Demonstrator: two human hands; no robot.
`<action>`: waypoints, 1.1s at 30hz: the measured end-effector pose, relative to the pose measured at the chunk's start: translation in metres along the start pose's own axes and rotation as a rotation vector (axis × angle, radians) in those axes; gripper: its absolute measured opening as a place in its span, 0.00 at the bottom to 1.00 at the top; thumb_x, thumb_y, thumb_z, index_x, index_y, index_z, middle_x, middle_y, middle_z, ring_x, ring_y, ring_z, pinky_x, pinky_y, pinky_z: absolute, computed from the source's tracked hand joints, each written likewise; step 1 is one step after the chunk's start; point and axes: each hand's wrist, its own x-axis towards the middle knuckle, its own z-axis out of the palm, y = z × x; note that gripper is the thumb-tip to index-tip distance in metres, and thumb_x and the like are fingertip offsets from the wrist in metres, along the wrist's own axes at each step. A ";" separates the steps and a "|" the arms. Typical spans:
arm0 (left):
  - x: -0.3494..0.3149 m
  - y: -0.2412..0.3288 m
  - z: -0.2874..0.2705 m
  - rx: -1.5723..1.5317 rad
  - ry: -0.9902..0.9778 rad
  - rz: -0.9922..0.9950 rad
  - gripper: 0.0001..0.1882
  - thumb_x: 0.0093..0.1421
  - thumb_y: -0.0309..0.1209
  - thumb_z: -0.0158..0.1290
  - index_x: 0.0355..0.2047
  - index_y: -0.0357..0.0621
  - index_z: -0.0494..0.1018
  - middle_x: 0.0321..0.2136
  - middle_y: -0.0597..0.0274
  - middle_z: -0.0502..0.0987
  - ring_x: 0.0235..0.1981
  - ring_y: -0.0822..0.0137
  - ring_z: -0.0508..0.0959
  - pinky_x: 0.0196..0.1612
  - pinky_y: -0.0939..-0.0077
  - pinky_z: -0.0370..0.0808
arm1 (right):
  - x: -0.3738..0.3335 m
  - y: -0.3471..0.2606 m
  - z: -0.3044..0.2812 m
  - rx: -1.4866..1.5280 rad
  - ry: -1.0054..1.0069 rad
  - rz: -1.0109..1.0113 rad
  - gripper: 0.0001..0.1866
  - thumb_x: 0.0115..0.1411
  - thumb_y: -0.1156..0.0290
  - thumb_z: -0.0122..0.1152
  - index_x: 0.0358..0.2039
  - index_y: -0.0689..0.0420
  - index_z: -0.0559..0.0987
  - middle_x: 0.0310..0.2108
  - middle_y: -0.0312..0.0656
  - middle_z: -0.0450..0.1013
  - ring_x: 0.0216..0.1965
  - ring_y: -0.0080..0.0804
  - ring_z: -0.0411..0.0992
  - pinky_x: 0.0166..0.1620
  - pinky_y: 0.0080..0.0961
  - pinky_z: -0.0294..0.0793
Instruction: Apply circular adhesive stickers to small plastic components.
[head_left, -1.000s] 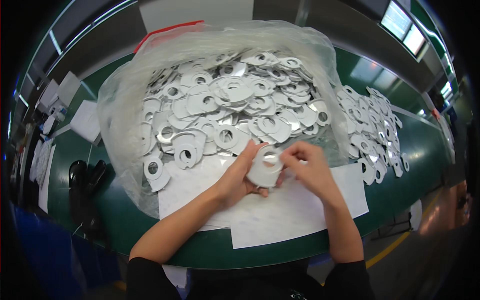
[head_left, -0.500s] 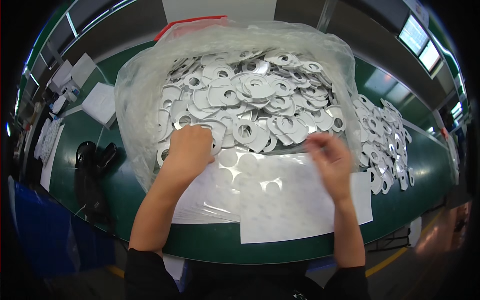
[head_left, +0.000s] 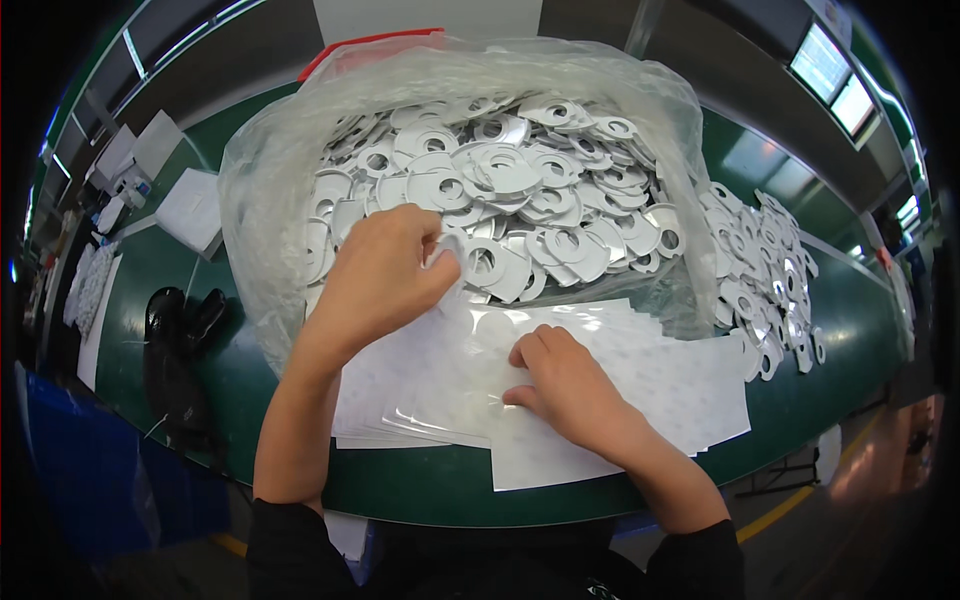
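Observation:
My left hand (head_left: 385,275) is over the front left of a heap of flat white ring-shaped parts (head_left: 500,180). Its thumb and fingers are pinched together by a pale thin edge, and what they hold is unclear. Below lie fanned, overlapping glossy white sheets (head_left: 400,405), with faint round shapes on the nearer surface. My right hand (head_left: 570,390) rests over the middle of these sheets, fingers curled and thumb apart from the forefinger, nothing visible between them. The parts fill a large clear plastic bag (head_left: 265,200) with its mouth spread wide.
More ring-shaped parts (head_left: 765,275) are piled on the green table (head_left: 850,330) to the right. On the left are a black object (head_left: 175,370) and a white block-like stack (head_left: 190,210). A red edge (head_left: 370,42) shows behind the bag.
My left hand has lifted and moved slightly up and right, its pinch now visible. My right hand has come down and left onto the sheets. The sheets on the right are more fanned out.

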 end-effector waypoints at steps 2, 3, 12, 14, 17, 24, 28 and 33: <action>0.002 0.000 0.011 -0.488 -0.166 -0.091 0.10 0.46 0.31 0.52 0.17 0.35 0.68 0.26 0.50 0.77 0.24 0.62 0.73 0.29 0.73 0.69 | 0.001 0.001 -0.001 0.033 -0.026 0.003 0.15 0.46 0.72 0.67 0.33 0.60 0.73 0.33 0.45 0.68 0.39 0.44 0.67 0.42 0.33 0.68; 0.003 0.002 0.013 -0.489 -0.168 -0.090 0.10 0.46 0.31 0.52 0.17 0.35 0.68 0.26 0.50 0.77 0.24 0.62 0.73 0.29 0.73 0.69 | 0.000 0.002 0.000 0.047 -0.044 -0.016 0.14 0.46 0.72 0.67 0.31 0.61 0.73 0.33 0.44 0.68 0.39 0.43 0.67 0.42 0.33 0.68; -0.002 0.022 0.039 -1.646 -0.618 -0.548 0.21 0.53 0.39 0.53 0.42 0.39 0.68 0.40 0.49 0.75 0.44 0.54 0.76 0.41 0.60 0.77 | -0.017 -0.013 0.012 -0.239 0.110 -0.214 0.07 0.43 0.76 0.56 0.26 0.60 0.73 0.28 0.41 0.67 0.36 0.36 0.67 0.29 0.25 0.72; -0.006 0.027 0.045 -1.079 -0.602 -0.308 0.20 0.51 0.32 0.58 0.41 0.41 0.64 0.36 0.57 0.74 0.36 0.61 0.76 0.35 0.68 0.75 | -0.018 -0.015 0.012 -0.298 0.135 -0.231 0.07 0.42 0.76 0.55 0.25 0.60 0.72 0.26 0.40 0.67 0.34 0.34 0.68 0.26 0.24 0.72; -0.014 0.026 0.061 -0.531 -0.605 0.006 0.22 0.44 0.23 0.59 0.37 0.42 0.60 0.29 0.57 0.73 0.28 0.64 0.74 0.33 0.73 0.71 | -0.019 -0.015 0.012 -0.335 0.193 -0.216 0.13 0.41 0.75 0.55 0.32 0.57 0.73 0.25 0.35 0.67 0.31 0.30 0.68 0.24 0.25 0.70; -0.017 0.027 0.056 -0.397 -0.572 0.087 0.24 0.40 0.20 0.59 0.36 0.41 0.59 0.32 0.48 0.74 0.37 0.46 0.74 0.36 0.60 0.70 | -0.017 -0.012 -0.013 0.016 0.068 -0.547 0.12 0.47 0.76 0.57 0.35 0.53 0.75 0.25 0.33 0.69 0.30 0.28 0.69 0.24 0.24 0.68; -0.015 0.027 0.059 -0.408 -0.533 0.139 0.24 0.44 0.23 0.61 0.37 0.42 0.59 0.31 0.51 0.74 0.35 0.50 0.75 0.35 0.63 0.70 | -0.019 -0.017 -0.033 0.680 0.197 -0.645 0.13 0.43 0.84 0.64 0.31 0.57 0.79 0.27 0.35 0.77 0.28 0.29 0.73 0.28 0.23 0.69; -0.014 0.041 0.067 -1.788 -0.644 -0.611 0.33 0.62 0.62 0.33 0.46 0.45 0.65 0.32 0.58 0.74 0.30 0.66 0.75 0.29 0.73 0.72 | -0.007 0.003 -0.034 1.129 0.617 0.085 0.10 0.54 0.80 0.61 0.35 0.60 0.69 0.30 0.38 0.72 0.27 0.17 0.67 0.29 0.12 0.65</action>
